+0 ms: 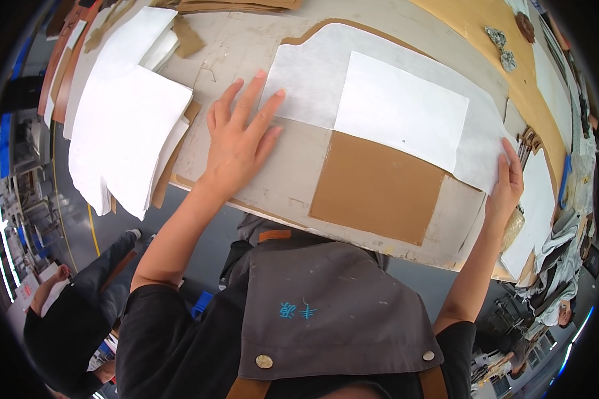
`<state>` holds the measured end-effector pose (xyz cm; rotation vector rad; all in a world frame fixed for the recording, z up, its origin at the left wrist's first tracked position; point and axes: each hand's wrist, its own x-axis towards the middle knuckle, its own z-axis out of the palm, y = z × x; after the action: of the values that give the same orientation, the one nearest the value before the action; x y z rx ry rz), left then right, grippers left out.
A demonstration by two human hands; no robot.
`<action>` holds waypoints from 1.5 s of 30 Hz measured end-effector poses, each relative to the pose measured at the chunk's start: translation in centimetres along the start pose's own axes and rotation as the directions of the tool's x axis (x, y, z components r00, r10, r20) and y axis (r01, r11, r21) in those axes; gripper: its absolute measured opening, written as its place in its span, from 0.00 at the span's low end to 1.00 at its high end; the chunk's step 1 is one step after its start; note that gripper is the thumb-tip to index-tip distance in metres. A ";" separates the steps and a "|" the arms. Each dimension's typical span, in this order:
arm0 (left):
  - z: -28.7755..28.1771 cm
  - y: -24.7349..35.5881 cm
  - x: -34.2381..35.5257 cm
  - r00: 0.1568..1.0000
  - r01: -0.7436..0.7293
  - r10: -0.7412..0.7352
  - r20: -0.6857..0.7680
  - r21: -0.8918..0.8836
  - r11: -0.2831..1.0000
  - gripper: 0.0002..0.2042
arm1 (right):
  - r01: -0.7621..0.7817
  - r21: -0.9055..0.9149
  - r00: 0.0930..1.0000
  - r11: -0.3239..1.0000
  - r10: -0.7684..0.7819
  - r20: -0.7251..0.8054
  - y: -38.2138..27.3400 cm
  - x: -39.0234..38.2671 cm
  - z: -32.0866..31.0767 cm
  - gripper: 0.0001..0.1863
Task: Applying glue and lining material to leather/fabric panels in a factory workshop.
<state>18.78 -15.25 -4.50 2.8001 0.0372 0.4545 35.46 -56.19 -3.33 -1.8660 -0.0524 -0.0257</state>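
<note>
A wide white sheet [299, 86] with a curved outline and a brown border along its top lies on the worktable [213, 159]. A smaller white rectangle [399, 106] rests on it, above a brown rectangular piece [376, 186]. My left hand [243, 126] is open, fingers spread, over the sheet's left end and the bare board beside it; fingertips touch or hover at the edge, I cannot tell which. My right hand [506, 173] holds the sheet's right edge with curled fingers.
White sheet stacks [123, 113] cover the table's left; more sheets [532, 219] and tools [529, 139] lie right. Yellow-brown material [466, 20] with crumpled bits [502, 50] is at top right. A person in black [60, 332] works at lower left, others [559, 312] at lower right.
</note>
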 end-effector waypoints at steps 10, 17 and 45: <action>0.8 2.5 0.4 0.952 -0.228 0.229 0.200 -0.030 0.973 0.22 | -0.027 -0.025 0.999 0.999 0.028 0.028 -0.9 0.0 0.5 0.16; 0.7 3.2 1.5 0.973 -0.194 0.205 0.109 -0.107 0.975 0.26 | -0.084 -0.069 0.995 0.994 0.087 0.041 -1.6 -0.7 0.4 0.15; 8.2 16.3 8.5 0.709 -0.623 0.677 0.195 -0.278 0.732 0.17 | 0.068 -0.404 0.995 0.912 -0.033 0.092 -0.5 -1.2 -0.2 0.19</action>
<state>29.02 -32.54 -4.46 2.5718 -1.0455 0.1728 34.19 -56.23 -2.88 -2.2840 -0.1644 0.0068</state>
